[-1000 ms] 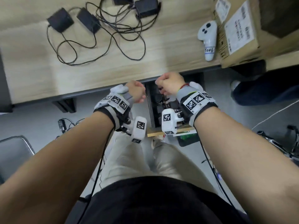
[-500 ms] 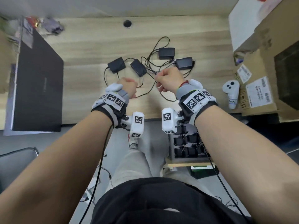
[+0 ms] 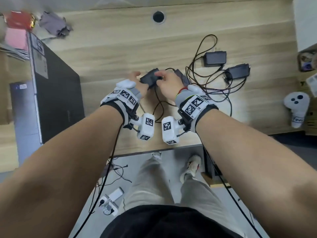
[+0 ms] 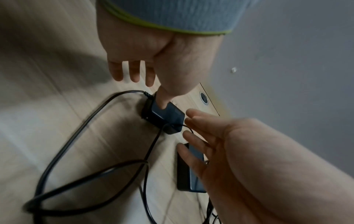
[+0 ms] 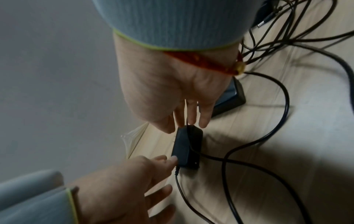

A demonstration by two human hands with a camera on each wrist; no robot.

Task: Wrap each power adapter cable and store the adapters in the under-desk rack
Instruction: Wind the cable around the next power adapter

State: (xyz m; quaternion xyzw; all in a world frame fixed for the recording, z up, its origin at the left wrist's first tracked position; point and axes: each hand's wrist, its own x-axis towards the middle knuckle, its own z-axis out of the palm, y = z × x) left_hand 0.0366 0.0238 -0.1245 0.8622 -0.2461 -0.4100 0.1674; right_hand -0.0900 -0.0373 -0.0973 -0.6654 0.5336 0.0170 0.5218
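Several black power adapters lie on the wooden desk (image 3: 120,48) with their cables tangled. Both hands are on the leftmost adapter (image 3: 149,79). My left hand (image 3: 137,79) presses its thumb (image 4: 164,101) on the near end of that adapter (image 4: 166,117), with the other fingers straight and off it. My right hand (image 3: 164,79) touches the far end of the adapter (image 5: 188,145) with straight fingers (image 5: 191,116). A second adapter (image 4: 189,169) lies partly under the right palm. Two more adapters (image 3: 215,58) (image 3: 238,72) sit to the right. The rack (image 3: 211,169) shows only partly below the desk edge.
A large black flat box (image 3: 56,93) fills the desk's left side. A white controller (image 3: 296,107) lies at the right, by a cardboard box (image 3: 308,121). A cable hole (image 3: 158,16) is at the back. Loose cables and a power strip (image 3: 111,200) lie on the floor.
The view has risen from the under-desk rack to the desk top. Both hands went forward from curled fists near the desk edge and opened onto the leftmost adapter.
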